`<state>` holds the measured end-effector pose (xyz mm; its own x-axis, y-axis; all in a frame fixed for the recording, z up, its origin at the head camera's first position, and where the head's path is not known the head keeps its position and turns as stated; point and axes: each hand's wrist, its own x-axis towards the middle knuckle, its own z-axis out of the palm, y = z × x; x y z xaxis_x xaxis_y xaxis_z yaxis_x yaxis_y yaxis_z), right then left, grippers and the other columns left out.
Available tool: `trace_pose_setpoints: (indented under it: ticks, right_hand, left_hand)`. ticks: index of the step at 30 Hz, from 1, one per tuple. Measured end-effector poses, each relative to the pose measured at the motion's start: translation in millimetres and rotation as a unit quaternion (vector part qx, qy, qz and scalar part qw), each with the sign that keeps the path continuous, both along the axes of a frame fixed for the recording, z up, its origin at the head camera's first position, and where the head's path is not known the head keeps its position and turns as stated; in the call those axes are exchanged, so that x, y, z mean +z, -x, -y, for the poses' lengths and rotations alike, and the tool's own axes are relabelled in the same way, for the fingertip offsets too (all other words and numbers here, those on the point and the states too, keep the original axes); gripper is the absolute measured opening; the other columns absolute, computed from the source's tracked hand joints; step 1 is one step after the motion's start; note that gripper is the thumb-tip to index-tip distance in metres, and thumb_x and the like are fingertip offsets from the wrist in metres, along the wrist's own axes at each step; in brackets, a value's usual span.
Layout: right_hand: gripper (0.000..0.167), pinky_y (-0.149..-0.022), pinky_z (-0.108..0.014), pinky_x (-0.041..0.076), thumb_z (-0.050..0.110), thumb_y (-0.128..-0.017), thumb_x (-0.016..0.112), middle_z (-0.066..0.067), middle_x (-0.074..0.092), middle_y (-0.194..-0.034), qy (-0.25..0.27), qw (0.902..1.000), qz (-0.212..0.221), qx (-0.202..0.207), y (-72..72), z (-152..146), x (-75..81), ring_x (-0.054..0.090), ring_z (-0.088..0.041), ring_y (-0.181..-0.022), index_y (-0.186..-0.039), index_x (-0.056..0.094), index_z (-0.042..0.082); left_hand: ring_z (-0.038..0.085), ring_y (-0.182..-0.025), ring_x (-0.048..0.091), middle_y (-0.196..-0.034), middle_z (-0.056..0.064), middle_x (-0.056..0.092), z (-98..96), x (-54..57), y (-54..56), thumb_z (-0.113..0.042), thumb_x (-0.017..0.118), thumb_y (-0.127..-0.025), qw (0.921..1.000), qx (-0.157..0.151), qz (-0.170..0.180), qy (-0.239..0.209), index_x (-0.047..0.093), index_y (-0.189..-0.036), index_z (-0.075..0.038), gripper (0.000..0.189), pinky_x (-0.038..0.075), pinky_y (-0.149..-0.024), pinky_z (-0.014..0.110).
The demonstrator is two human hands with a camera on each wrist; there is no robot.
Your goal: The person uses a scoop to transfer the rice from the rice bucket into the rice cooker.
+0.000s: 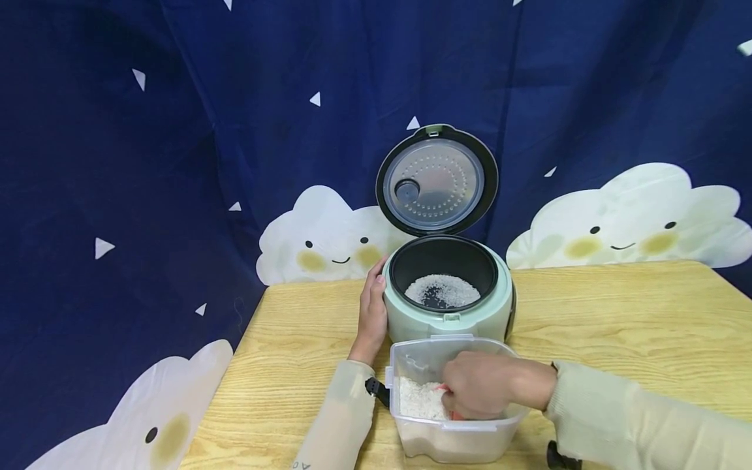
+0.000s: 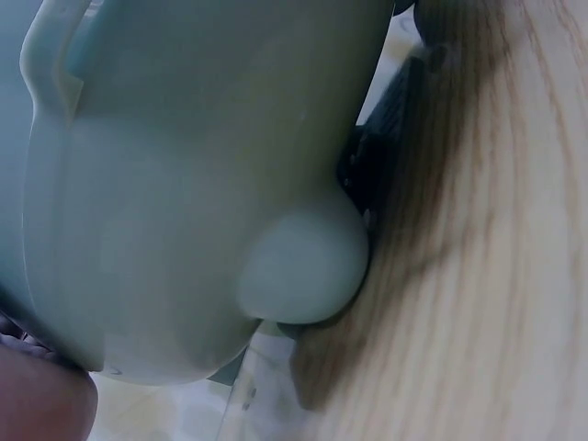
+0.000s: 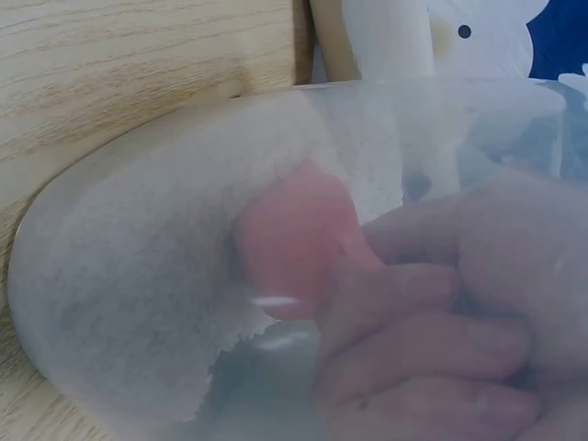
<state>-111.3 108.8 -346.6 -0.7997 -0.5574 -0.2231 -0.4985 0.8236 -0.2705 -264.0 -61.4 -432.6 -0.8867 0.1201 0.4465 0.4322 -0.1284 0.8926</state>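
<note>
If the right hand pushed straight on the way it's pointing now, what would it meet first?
Probably the rice in the clear tub: the right hand points towards the heap, its red scoop leading. Depth is unclear, so the scoop may already touch it.

We see the left hand (image 1: 372, 314) resting against the side of a pale green rice cooker (image 1: 424, 321), whose lid (image 1: 445, 184) stands open above white rice (image 1: 464, 291) in the dark pot (image 1: 407, 262); in front of it we find a clear container (image 1: 452, 445) holding more rice (image 1: 418, 399); inside that, the right hand (image 1: 487, 385) grips a red scoop (image 1: 455, 416), mostly hidden; beneath lies a wooden table (image 1: 294, 339), and behind, a dark blue backdrop (image 1: 282, 72) with clouds (image 1: 326, 238).
</note>
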Motion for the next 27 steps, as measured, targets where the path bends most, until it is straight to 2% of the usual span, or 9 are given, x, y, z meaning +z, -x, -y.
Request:
trace_pose_setpoints:
  ticks: [8, 19, 27]
  right_hand:
    - [0.037, -0.049, -0.024, 0.034, 0.027, -0.089, 0.06, 0.013, 0.043, -0.053, 0.02, 0.9995, 0.022, -0.009, 0.3, 0.6, 3.3, 0.04, -0.007, -0.051, -0.053, 0.051, 0.028]
    - [0.036, -0.047, -0.023, 0.029, 0.026, -0.089, 0.061, 0.014, 0.043, -0.053, 0.037, 0.9986, 0.036, -0.012, 1.8, -0.3, 2.6, 0.038, -0.005, -0.05, -0.054, 0.054, 0.027]
    - [0.034, -0.046, -0.021, 0.031, 0.026, -0.09, 0.061, 0.017, 0.044, -0.052, 0.063, 0.9969, 0.044, -0.018, 1.8, -1.7, 3.5, 0.039, -0.002, -0.049, -0.056, 0.057, 0.027]
  left_hand:
    - [0.025, -0.148, 0.046, -0.159, 0.008, 0.05, -0.6, 0.6, 0.1, -0.027, 0.031, -0.108, 1.0, -0.004, -0.005, -0.002, 0.045, -0.155, -0.01, 0.052, 0.037, -0.123, 0.026]
    - [0.026, -0.149, 0.045, -0.16, 0.009, 0.049, 0.5, -0.2, -0.3, -0.027, 0.031, -0.108, 1.0, -0.003, -0.003, 0.0, 0.044, -0.155, -0.005, 0.053, 0.036, -0.125, 0.033]
    - [0.025, -0.15, 0.045, -0.16, 0.007, 0.049, 0.9, -0.4, 1.1, -0.027, 0.032, -0.108, 1.0, 0.0, 0.002, 0.001, 0.045, -0.155, -0.009, 0.052, 0.036, -0.126, 0.034]
